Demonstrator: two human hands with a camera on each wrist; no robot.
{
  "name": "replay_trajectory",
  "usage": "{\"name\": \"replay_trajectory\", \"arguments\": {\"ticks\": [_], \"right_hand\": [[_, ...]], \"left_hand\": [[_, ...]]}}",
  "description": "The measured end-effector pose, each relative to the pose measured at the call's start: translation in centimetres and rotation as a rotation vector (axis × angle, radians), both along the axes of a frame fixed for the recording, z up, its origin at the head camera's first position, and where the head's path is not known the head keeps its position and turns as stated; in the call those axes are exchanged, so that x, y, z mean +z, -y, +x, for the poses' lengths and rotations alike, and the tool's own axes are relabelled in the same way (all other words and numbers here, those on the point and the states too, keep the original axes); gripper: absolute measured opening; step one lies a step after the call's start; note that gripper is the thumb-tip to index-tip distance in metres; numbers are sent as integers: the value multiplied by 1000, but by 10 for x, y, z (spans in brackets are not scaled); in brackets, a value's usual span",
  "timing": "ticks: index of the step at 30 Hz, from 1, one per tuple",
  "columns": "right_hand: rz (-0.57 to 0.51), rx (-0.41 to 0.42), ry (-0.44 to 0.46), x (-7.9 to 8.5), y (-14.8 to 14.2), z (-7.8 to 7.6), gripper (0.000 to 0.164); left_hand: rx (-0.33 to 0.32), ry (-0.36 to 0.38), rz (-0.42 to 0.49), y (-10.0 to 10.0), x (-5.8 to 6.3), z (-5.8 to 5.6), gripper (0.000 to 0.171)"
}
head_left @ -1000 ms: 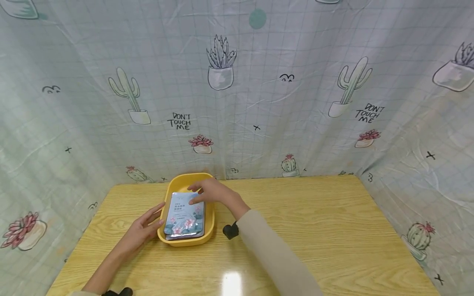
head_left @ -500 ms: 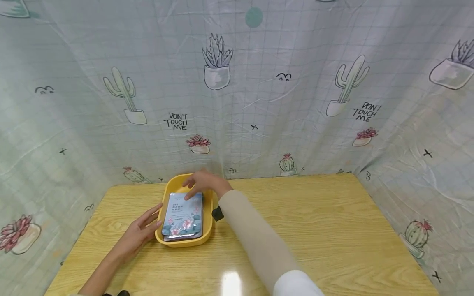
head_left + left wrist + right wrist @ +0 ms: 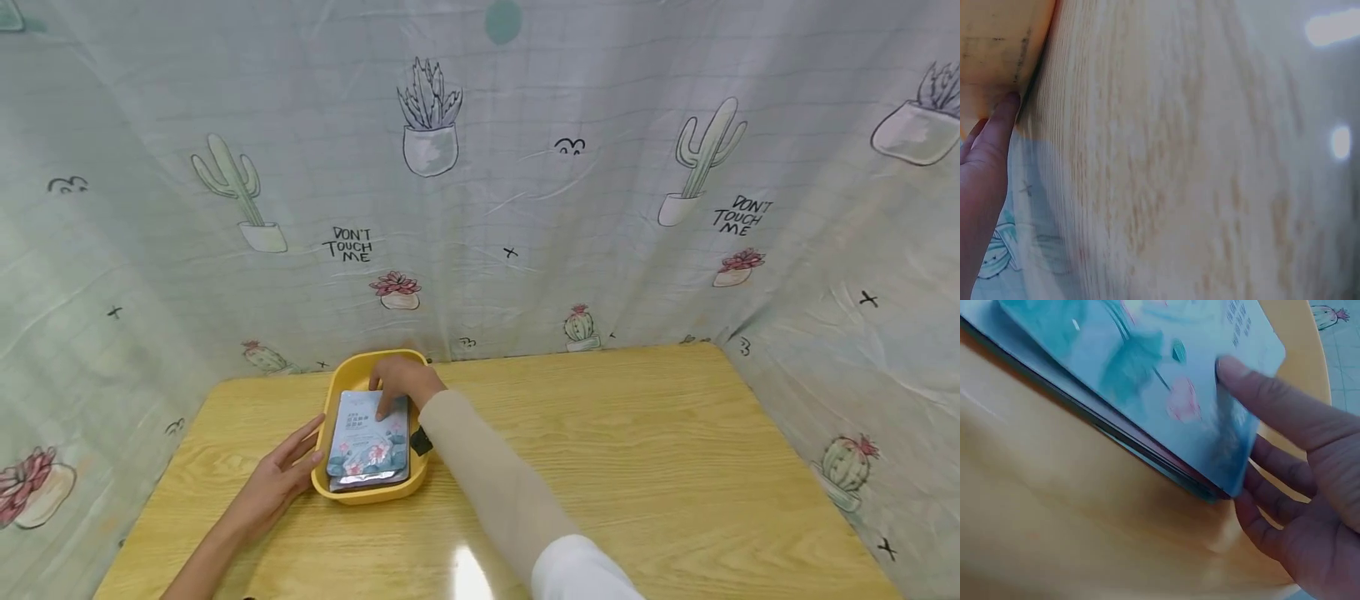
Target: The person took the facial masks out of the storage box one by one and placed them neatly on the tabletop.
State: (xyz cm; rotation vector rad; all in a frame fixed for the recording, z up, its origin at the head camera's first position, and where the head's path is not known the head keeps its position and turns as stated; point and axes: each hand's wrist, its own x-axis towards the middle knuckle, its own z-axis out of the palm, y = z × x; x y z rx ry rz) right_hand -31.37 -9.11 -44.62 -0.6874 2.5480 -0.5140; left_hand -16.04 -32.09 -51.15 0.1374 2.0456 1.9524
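Note:
A stack of flat sachets with lotus flowers, like sheet mask packets, lies in a yellow plastic basket [image 3: 375, 497]. The top packet [image 3: 360, 437] is pale blue with printed text. Reaching into the basket, my right hand [image 3: 403, 380] has its thumb on the top packet's face. In the right wrist view, the fingers [image 3: 1272, 500] bend around the edge of the stack, pinching it; how many packets they take in I cannot tell. My left hand [image 3: 277, 479] touches the basket's left side with its fingers extended, and the left wrist view shows fingertips against the outer wall [image 3: 997, 56].
The basket stands at the back left of a wood-grain table [image 3: 615, 467]. Behind and around the table hangs a curtain [image 3: 510, 208] printed with cacti. A dark wrist camera [image 3: 422, 442] on my right arm overlaps the basket's right rim.
My right hand has moved left and down into the basket, its thumb settling on the top packet and its fingers closing at the edge. The left hand stays at the basket's side.

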Motion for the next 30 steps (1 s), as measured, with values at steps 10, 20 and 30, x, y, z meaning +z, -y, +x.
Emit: {"name": "replay_trajectory", "arguments": {"ticks": [10,20,30], "right_hand": [[-89,-54,-49,-8,4,-8,36],[-165,37,-163,0,-1,-12,35],[-428,-46,-64,7,-16,-15,40]], "left_hand": [[-27,-35,31,1,0,-2,65],[-22,-34,22,2,0,-1,65],[-7,-29,8,2,0,-1,65]]}}
